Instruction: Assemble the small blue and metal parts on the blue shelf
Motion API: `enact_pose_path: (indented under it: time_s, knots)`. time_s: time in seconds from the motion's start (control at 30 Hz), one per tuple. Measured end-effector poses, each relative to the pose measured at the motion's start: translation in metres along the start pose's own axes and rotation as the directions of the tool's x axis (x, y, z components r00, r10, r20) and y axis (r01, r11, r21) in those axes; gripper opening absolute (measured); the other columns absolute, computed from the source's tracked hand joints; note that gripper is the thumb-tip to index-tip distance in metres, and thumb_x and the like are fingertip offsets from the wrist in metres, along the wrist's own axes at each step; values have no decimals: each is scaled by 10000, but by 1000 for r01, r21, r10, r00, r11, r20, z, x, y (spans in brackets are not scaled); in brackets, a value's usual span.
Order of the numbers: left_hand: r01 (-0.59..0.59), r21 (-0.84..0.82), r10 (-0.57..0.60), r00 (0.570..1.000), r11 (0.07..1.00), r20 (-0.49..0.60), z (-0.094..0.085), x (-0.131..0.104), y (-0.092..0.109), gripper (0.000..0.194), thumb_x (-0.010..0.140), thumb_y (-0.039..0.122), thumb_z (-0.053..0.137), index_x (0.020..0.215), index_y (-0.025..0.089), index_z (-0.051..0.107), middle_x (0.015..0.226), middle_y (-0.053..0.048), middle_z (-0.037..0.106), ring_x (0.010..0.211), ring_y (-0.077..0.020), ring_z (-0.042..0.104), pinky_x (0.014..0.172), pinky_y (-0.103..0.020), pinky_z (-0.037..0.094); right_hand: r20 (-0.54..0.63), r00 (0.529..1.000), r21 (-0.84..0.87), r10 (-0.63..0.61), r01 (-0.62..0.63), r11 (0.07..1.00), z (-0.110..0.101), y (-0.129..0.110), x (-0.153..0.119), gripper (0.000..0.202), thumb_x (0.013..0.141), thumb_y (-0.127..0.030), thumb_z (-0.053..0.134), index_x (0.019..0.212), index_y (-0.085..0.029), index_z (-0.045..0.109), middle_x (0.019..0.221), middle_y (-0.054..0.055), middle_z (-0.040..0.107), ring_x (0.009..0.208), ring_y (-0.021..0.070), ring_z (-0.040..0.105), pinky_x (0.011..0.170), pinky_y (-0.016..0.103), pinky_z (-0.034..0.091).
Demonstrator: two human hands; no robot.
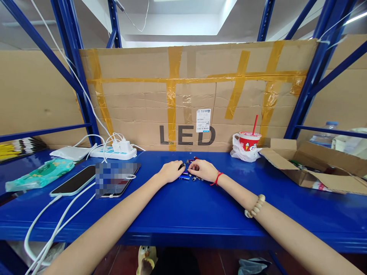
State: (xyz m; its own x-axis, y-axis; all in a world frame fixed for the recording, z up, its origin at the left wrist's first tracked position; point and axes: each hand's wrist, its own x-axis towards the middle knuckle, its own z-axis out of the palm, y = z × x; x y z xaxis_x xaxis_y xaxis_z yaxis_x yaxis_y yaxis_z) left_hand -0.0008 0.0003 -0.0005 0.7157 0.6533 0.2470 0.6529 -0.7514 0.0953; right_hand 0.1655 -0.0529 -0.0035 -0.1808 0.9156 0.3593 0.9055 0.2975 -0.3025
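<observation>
Both hands rest on the blue surface point(183, 214) near its middle, close to the taped cardboard sheet point(197, 95) marked "LED" that stands along the back. The left hand point(171, 171) lies knuckles up with fingers curled, a small dark piece pinched at its fingertips; what the piece is cannot be told at this size. The right hand point(204, 169) is likewise curled, its fingertips drawn narrow over a cluster of small parts point(189, 172), and it nearly meets the left hand; whether it grips anything cannot be told. The small parts, some blue, some metallic, one red, lie on the surface between and just in front of the two hands. A red string bracelet point(217, 178) circles the right wrist and a bead bracelet point(255, 206) sits further up the forearm. To the left lie two phones point(75, 181) on white cables point(54, 225), a white power strip point(114, 152) with chargers plugged in, and a green packet point(41, 173). To the right stand a red cup point(249, 141) with a straw, resting on a plastic bag, and an open cardboard box point(315, 166).
</observation>
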Motion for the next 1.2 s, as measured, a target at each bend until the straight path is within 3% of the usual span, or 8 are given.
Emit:
enact_pose_path:
  time_s: [0.27,0.53,1.2]
  knots:
    - [-8,17,9,1000,1000,-3,1,1,-1,370,844,421,199,920,205,490,970,-56,590,888,-202,556,749,-316,426,28,1000,-4,-12,12,1000,-2,-2,-1,185,758,-336,479,809,-214,609,656,-29,620,592,89,548,526,198,361]
    - [-10,20,10,1000,1000,-4,1,0,0,370,844,416,199,922,201,490,984,-61,588,901,-209,552,755,-324,427,-54,999,-147,-3,-5,989,0,2,1,187,733,-383,517,784,-284,668,739,-33,627,630,101,545,557,221,353]
    - [-5,41,5,1000,999,-4,2,1,-1,359,841,401,204,906,199,494,987,-58,586,883,-207,558,735,-324,431,-26,996,-66,88,-90,994,-2,-2,-1,191,693,-402,528,689,-234,619,635,-48,616,583,82,534,514,190,330]
